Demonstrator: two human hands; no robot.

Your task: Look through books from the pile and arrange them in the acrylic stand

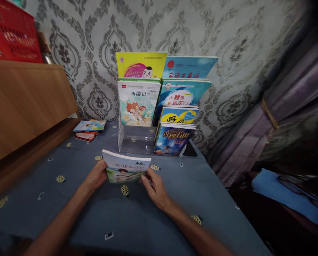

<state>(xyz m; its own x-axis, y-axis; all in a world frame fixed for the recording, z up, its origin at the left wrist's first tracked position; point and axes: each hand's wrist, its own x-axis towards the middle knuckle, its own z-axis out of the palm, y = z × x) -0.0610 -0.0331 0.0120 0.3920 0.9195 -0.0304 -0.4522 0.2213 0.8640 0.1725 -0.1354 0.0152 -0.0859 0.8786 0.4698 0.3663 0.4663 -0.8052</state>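
Just short of the transparent rack point(135, 146), the book point(128, 171) is tilted toward you over the surface point(111, 209) (whether its lower edge touches, I can't tell). Your left hand point(97, 175) grasps one end, the fingers of your right hand point(157, 186) the other. The step in hand looks like steadying it; moving it calls for an even grip, well apart from the dark-blue book point(175, 140).

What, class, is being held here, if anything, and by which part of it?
A paperback book: the left hand holds its left edge, and the right hand its right edge, near the lower corner.
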